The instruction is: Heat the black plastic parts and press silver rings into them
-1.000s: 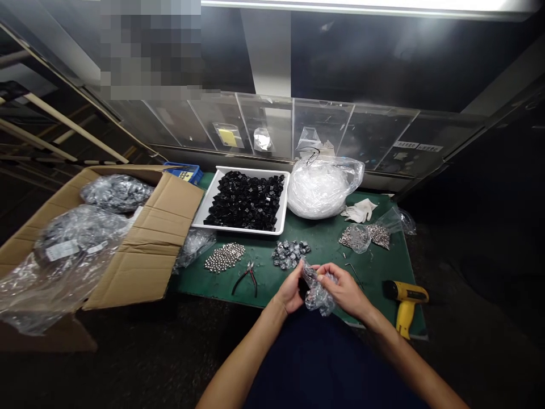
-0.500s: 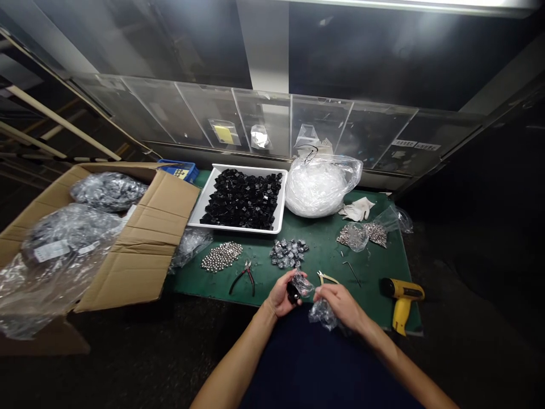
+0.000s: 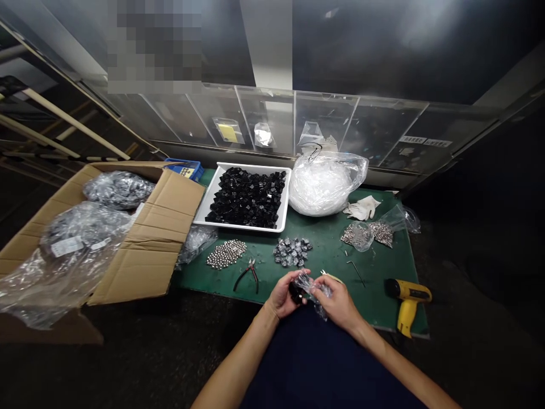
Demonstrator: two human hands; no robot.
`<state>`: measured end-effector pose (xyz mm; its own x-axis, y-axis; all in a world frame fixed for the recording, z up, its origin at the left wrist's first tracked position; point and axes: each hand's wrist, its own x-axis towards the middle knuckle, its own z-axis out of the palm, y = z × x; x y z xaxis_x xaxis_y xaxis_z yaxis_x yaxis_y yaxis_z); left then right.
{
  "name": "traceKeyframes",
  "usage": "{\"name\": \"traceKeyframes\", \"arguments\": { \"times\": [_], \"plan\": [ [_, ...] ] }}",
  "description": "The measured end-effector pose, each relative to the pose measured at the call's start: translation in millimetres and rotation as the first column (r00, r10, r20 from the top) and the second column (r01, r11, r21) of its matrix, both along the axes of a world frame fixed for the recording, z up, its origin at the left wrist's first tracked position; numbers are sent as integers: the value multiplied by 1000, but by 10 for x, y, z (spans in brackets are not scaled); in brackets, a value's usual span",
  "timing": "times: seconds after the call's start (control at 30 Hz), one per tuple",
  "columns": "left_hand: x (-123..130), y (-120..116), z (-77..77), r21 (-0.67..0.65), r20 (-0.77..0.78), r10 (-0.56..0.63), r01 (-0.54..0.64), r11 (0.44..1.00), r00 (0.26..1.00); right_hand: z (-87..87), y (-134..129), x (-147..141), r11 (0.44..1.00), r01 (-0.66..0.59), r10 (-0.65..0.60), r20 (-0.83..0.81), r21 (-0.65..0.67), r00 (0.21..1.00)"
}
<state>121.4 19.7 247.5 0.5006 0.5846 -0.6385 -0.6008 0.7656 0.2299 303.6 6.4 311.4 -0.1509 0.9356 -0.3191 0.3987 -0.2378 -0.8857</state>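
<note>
My left hand (image 3: 284,295) is curled around a small glossy black part (image 3: 295,292) near the front edge of the green table. Crumpled clear plastic film (image 3: 305,280) lies over that part and spans to my right hand (image 3: 338,302), whose fingers pinch it. Some of the film hangs below the right hand. Just beyond the hands is a pile of small black pieces in clear wrap (image 3: 293,251). Light-handled cutters (image 3: 331,276) lie partly hidden behind my right hand.
A white tray (image 3: 201,215) holds many black parts. Silver balls (image 3: 225,254), red-handled pliers (image 3: 247,275), a hex key (image 3: 356,272), bagged metal bits (image 3: 382,233) and a yellow heat gun (image 3: 407,315) lie around. An open cardboard box (image 3: 149,238) stands left; a white plastic bundle (image 3: 319,187) sits behind.
My right hand has moved up and closer to my left hand, bringing the plastic film against the black part. The whole view has shifted slightly.
</note>
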Motion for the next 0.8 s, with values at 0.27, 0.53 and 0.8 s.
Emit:
{"name": "traceKeyframes", "arguments": {
  "times": [0.27, 0.53, 0.8],
  "plan": [
    [6, -3, -112, 3, 35, -77, 77, 997, 996, 31, 23, 79, 998, -53, 52, 49, 23, 997],
    [-188, -202, -247, 2, 67, -94, 94, 996, 993, -466, 117, 206, 996, -51, 64, 205, -71, 977],
    [-398, -576, -119, -44, 7, 39, -39, 998, 999, -1474, 957, -153, 962, -93, 210, 478, -256, 853]
  ]
}}
